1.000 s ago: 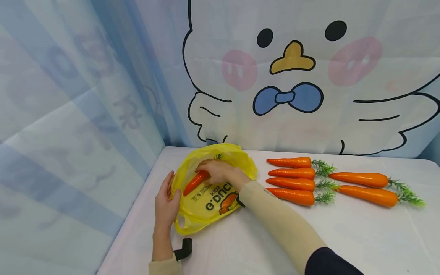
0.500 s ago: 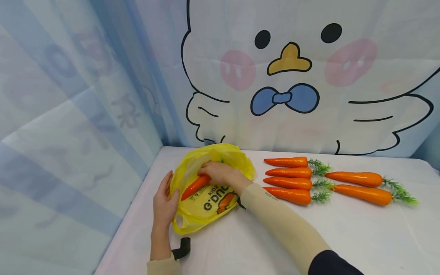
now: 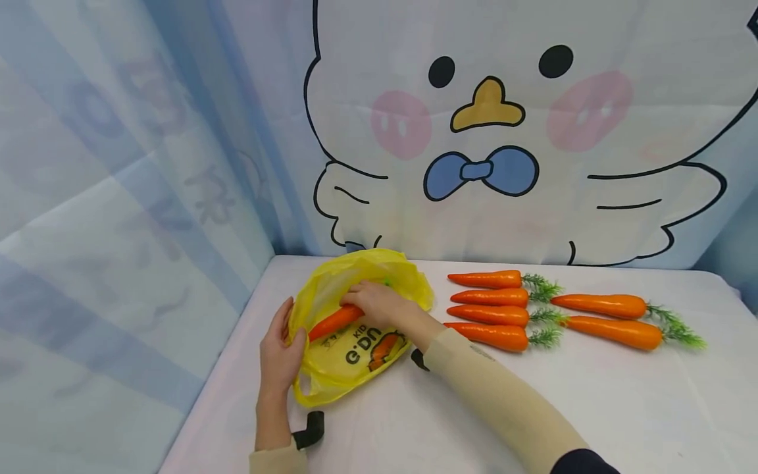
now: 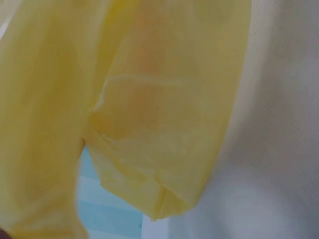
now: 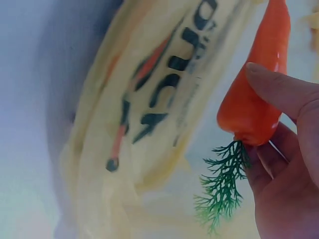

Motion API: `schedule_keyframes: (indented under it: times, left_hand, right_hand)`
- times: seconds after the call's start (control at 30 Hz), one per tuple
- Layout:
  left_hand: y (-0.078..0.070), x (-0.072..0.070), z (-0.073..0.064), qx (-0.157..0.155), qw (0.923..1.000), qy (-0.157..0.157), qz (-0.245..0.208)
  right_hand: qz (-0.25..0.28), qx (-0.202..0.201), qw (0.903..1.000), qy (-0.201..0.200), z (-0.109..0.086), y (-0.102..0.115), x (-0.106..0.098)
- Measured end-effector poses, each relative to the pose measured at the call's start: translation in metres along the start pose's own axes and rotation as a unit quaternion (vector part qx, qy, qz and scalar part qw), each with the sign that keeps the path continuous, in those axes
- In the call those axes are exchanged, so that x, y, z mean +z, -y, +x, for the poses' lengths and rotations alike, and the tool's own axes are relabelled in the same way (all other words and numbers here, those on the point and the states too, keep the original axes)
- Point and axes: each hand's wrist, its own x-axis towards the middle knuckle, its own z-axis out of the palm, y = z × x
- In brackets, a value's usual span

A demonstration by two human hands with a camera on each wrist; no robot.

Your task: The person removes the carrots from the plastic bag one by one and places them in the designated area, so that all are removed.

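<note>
A yellow plastic bag (image 3: 328, 385) lies at the left of the table, its mouth spread. My left hand (image 3: 281, 349) holds the bag's left rim between thumb and fingers; in the left wrist view the yellow film (image 4: 159, 109) hides that hand almost entirely. Within the bag's mouth, my right hand (image 3: 379, 304) grips an orange toy carrot (image 3: 337, 320), whose tip points toward the left hand. The right wrist view shows the thumb across the thick end of this carrot (image 5: 254, 99), with green leaves (image 5: 224, 177) hanging below it.
To the right of the bag, several more carrots (image 3: 488, 296) lie in a stacked row, tips leftward. Two others (image 3: 610, 332) lie farther right. Behind the white table (image 3: 592, 408) hangs a cartoon-printed curtain (image 3: 491, 217); another (image 3: 118, 263) hangs at the left.
The carrot in my right hand has slid slightly down and left within the bag's mouth, its tip coming closer to my left thumb. The left hand keeps its hold. The head view has shifted a little.
</note>
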Motion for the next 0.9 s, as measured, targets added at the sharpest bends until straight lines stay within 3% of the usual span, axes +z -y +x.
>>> schedule_keyframes:
  times: [0.3, 0.57, 0.9]
  left_hand:
    - [0.001, 0.001, 0.000, 0.000, 1.0000, -0.007, 0.004]
    - [0.001, 0.002, -0.001, -0.006, 0.9999, -0.008, 0.008]
    - [0.001, 0.004, -0.001, -0.003, 1.0000, -0.009, -0.004]
  right_hand:
    - [0.026, -0.007, 0.9987, -0.044, -0.028, 0.004, -0.016]
    - [0.091, 0.034, 0.9929, -0.069, -0.059, -0.003, -0.029]
    - [0.133, 0.073, 0.9820, -0.113, -0.106, -0.019, -0.039]
